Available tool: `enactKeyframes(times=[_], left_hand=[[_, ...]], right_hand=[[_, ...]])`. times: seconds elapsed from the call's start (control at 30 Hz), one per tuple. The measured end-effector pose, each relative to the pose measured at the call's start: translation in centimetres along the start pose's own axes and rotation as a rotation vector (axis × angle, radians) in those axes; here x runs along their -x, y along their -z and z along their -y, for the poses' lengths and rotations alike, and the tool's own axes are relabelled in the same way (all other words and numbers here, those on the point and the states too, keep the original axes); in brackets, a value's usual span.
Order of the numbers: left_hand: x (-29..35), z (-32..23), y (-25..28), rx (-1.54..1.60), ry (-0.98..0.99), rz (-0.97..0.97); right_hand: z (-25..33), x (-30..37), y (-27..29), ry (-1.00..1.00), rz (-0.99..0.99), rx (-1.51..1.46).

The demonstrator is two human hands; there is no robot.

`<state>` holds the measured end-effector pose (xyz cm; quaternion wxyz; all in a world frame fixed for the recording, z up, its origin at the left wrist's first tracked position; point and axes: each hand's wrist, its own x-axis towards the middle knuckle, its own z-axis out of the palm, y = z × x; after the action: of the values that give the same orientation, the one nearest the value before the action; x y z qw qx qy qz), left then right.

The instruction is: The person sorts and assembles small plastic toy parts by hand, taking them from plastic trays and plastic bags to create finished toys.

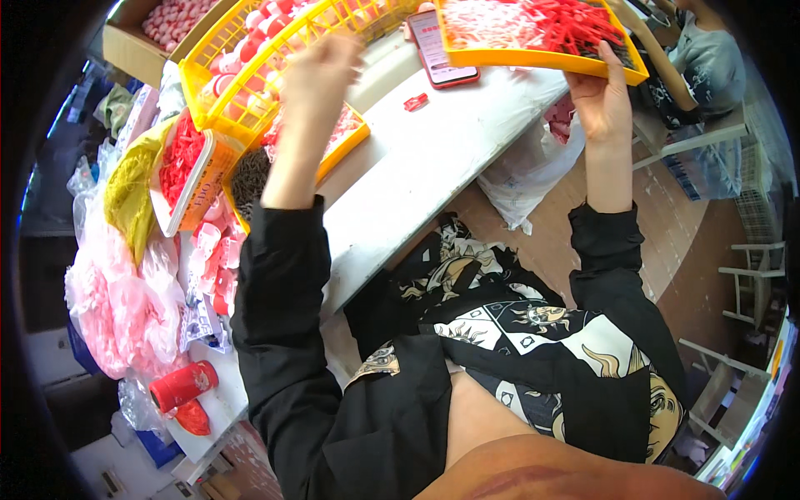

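Note:
My right hand (602,104) grips the near right edge of a shallow yellow tray (533,58), thumb on the rim and fingers underneath. Slim red and whitish-pink plastic pieces fill the tray, with dark small parts at its right end. My left hand (323,73) is raised in front of a yellow plastic basket (193,93) of round red, pink and white pieces. Motion smears its fingers, so whether it holds anything is unclear. Below my left wrist, a second yellow tray (346,148) contains pinkish pieces and dark small parts (248,185). My left forearm partly covers it.
A phone (442,46) and a small red piece (416,102) lie on the white table (400,183). A cardboard box (125,46) stands far left; plastic bags (125,292) and a red can (183,386) are nearer. A white bag (521,183) and another person (708,67) are at right.

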<state>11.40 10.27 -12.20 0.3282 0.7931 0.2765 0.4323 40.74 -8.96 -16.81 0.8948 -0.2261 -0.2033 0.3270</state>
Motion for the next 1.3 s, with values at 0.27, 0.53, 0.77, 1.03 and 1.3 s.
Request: enactKeyframes(times=[0.27, 0.53, 0.77, 1.03, 1.3], left_hand=[[2.7, 2.9, -7.9, -0.508, -0.312, 0.388], [-5.2, -8.9, -9.5, -0.224, -0.314, 0.44], [-4.4, -11.9, -7.8, -0.206, -0.408, 0.224], [8.3, -10.7, 0.7, -0.211, -0.101, 0.246], [17.6, -8.4, 7.2, -0.158, 0.262, 0.082]], right_hand=[[3.0, 1.2, 4.0, 0.026, -0.114, 0.054], [1.3, 5.6, 1.8, -0.056, -0.229, 0.034], [0.2, 2.5, 1.8, -0.071, -0.153, 0.004], [3.9, -7.1, 8.8, 0.064, -0.157, 0.023], [7.1, -13.9, 15.0, 0.218, -0.22, 0.061]])
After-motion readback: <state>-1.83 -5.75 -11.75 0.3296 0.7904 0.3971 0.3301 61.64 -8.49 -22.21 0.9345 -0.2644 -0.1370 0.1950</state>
